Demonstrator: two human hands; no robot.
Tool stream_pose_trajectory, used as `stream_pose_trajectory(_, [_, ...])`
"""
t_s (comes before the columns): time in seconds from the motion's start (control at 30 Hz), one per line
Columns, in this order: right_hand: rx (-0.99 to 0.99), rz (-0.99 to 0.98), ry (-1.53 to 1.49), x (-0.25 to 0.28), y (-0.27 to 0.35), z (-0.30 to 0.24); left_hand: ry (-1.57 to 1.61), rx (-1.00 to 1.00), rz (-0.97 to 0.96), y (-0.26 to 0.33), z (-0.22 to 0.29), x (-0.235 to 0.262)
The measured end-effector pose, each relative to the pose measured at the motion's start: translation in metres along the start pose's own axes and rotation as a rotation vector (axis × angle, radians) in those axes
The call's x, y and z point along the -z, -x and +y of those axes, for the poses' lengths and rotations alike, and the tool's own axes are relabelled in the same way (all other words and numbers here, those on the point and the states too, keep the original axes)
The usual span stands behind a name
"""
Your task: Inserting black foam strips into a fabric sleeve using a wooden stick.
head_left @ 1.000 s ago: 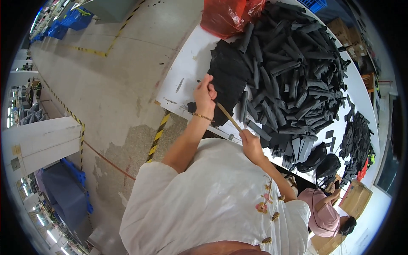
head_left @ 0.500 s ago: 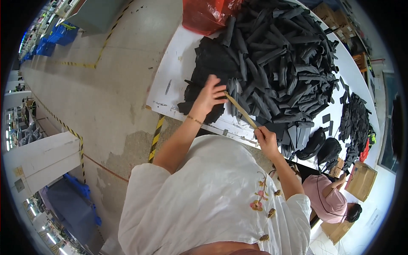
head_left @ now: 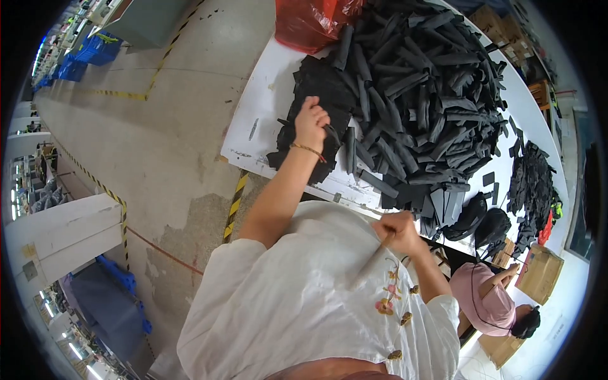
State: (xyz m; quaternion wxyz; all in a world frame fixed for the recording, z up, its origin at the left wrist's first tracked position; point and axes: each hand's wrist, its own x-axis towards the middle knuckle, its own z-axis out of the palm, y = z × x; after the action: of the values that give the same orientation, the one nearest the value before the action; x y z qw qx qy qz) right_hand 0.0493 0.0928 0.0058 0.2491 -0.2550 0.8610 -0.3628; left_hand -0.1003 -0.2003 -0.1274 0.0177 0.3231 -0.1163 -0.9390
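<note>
Concrete floor (head_left: pixel 158 114): grey, worn, marked with yellow-and-black hazard tape, taking up the left of the view.

White counter (head_left: pixel 263 107): long, running from upper centre toward the right rim, its near edge facing the person.

Heap of black strips (head_left: pixel 430 95): long dark pieces piled criss-cross over most of the counter's middle, with a flatter stack of black sheet pieces (head_left: pixel 316 88) at its left edge. A second, smaller dark pile (head_left: pixel 535 183) lies farther right, well apart.

Red plastic bag (head_left: pixel 310 19): on the far end of the counter, touching the heap.

Second person in a pink top (head_left: pixel 484 301): seated at lower right beside cardboard boxes (head_left: pixel 538 272) (own hands kept near their body, not involved here).

Left hand (head_left: pixel 311 123): arm extended onto the counter, fingers curled closed around one black piece at the edge of the flat stack, a thin bracelet at the wrist.

Right hand (head_left: pixel 396 228): drawn back off the counter against the white shirt, fist closed around a thin stick-like tool (head_left: pixel 370 263) that points down and back toward the body.
</note>
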Motion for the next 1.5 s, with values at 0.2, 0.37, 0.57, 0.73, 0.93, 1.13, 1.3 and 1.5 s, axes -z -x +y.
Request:
stream_pose_trajectory(0.2, [-0.107,0.514,-0.394,-0.029,-0.083,-0.005,-0.012,0.063,0.05,0.012,-0.006,-0.011])
stream_pose_trajectory(0.37, [0.099,0.408,-0.395,-0.052,-0.14,0.005,-0.087,0.197,-0.012,0.016,-0.039,-0.001])
stream_pose_trajectory(0.57, [-0.153,0.291,-1.019,-0.006,-0.098,-0.033,-0.225,-0.212,-0.281,0.008,0.055,0.012])
stream_pose_trajectory(0.73, [-0.143,0.478,-0.934,-0.002,-0.123,-0.016,-1.121,-0.064,-0.697,0.092,0.01,-0.049])
stream_pose_trajectory(0.93, [-0.167,0.6,-0.989,-0.004,-0.133,-0.022,-0.869,-0.1,-0.545,0.089,-0.023,-0.036])
stream_pose_trajectory(1.13, [-0.152,0.526,-0.979,-0.011,-0.138,-0.012,-0.866,-0.345,-0.303,0.088,-0.049,-0.045])
stream_pose_trajectory(1.3, [-0.073,0.553,-0.939,-0.018,-0.14,0.001,-1.014,-0.319,-0.415,0.08,-0.037,-0.054])
stream_pose_trajectory(1.5, [-0.089,0.558,-0.829,0.0,-0.145,-0.003,-0.689,-0.126,-0.269,0.045,-0.054,-0.048])
